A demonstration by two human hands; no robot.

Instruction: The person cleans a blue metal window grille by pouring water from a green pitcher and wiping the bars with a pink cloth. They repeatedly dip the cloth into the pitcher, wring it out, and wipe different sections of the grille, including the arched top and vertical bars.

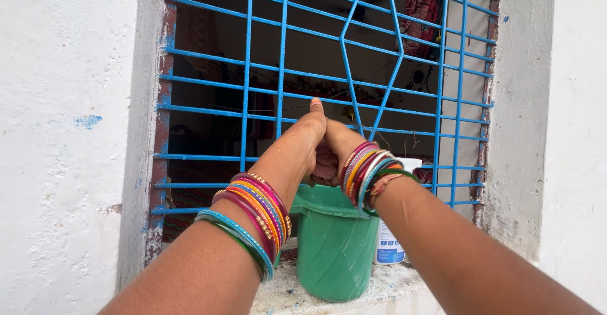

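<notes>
A: What do I have from the head view?

B: My left hand (303,144) and right hand (338,144) are clasped together, fingers pinching a pinkish cloth (325,169) above the green bucket (332,252).

A: Edges?

B: The bucket is at the window ledge's (392,286) front edge, the blue grille (354,68) just behind it and a white bottle (389,242) touching its right side.

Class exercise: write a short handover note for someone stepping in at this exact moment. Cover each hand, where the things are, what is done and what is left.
Left hand and right hand: both clasped together on a pinkish cloth, held above the green bucket.
Bucket stands on the window sill before the blue grille; a white bottle stands beside it.
Done: cloth is out of the bucket.
Left: cannot tell from this view.
</notes>
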